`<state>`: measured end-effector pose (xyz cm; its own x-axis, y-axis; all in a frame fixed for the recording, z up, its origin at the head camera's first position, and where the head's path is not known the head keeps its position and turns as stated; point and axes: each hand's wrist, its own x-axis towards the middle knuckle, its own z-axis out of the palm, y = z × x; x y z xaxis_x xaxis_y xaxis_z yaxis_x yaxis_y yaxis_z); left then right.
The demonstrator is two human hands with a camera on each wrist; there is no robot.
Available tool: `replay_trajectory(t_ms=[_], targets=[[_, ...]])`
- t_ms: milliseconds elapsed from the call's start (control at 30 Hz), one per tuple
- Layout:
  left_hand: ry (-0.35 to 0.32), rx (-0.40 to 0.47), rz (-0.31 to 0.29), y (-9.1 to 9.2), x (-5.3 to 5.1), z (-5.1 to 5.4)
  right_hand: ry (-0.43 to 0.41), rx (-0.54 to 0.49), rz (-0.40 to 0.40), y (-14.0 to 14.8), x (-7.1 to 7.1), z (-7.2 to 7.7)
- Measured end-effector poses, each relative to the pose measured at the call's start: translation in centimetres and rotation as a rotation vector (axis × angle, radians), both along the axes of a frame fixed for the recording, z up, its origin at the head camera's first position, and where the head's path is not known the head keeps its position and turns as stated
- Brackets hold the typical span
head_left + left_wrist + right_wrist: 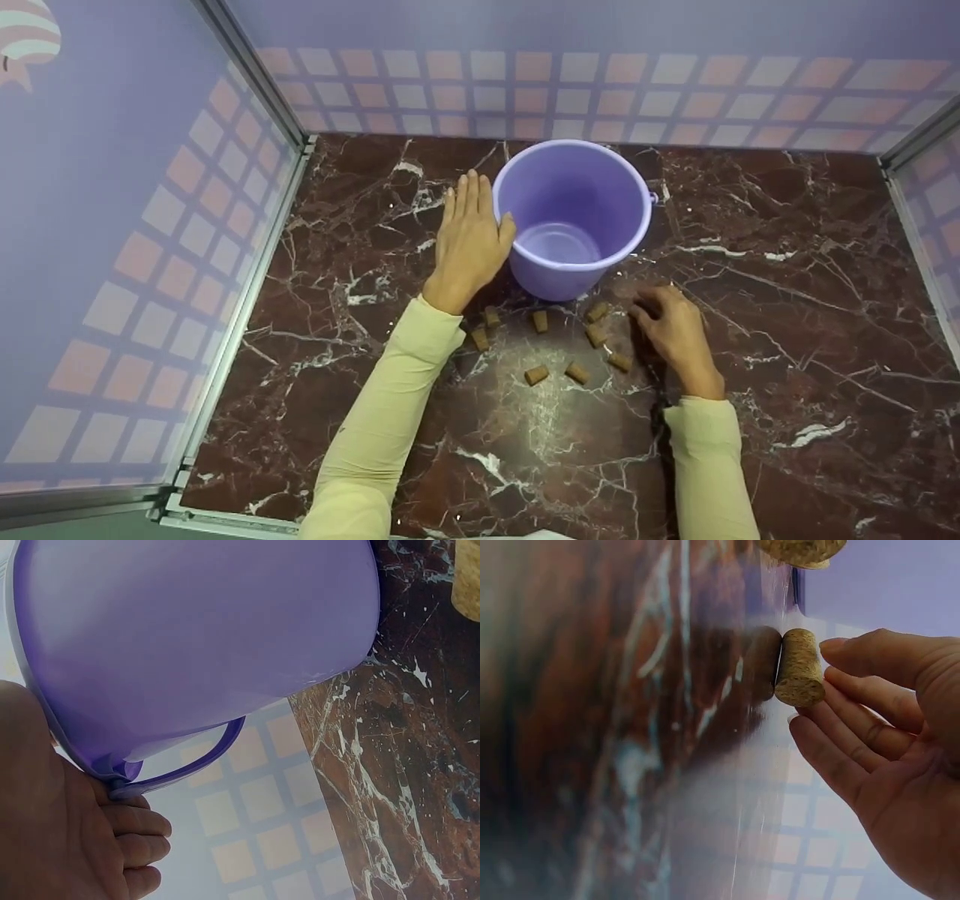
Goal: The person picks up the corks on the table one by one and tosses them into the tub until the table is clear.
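In the head view we see a purple plastic bucket point(574, 195) standing upright on the dark red marbled tabletop point(817, 337), near the checked back panel point(600, 30). The left hand point(472, 240) lies against the bucket's left side with straight fingers and the thumb at the rim; its grip is released. We count eight tapered cork stoppers point(536, 375) scattered on the tabletop in front of the bucket. The right hand point(673, 330) is low over the tabletop, just right of them. Pale sleeves point(386, 420) cover both forearms.

In the left wrist view we find the bucket's outer wall beside the palm and its handle point(199, 765) joined to the rim next to the fingers. Part of a cork stopper shows at the upper right.

In the right wrist view we see one cork stopper point(800, 667) on the tabletop between the thumb and extended fingers; this grip looks loose, and we cannot tell whether the thumb touches the cork.
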<state>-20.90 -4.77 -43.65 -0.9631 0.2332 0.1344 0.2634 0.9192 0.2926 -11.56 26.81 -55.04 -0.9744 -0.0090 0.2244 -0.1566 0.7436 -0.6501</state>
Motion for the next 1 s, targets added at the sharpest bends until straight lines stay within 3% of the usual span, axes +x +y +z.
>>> replay_trajectory(t_ms=[367,800,1000], targets=[[-0.01,0.019,0.004,0.05,0.0,0.08,0.013,0.038,0.025,0.05,0.07,0.07],[-0.001,0.023,0.001,-0.04,0.16,0.14,-0.077,0.02,-0.005,-0.29,0.11,0.51],[-0.012,0.009,-0.002,-0.02,0.13,0.22,-0.077,0.031,0.012,-0.28,0.2,0.65]])
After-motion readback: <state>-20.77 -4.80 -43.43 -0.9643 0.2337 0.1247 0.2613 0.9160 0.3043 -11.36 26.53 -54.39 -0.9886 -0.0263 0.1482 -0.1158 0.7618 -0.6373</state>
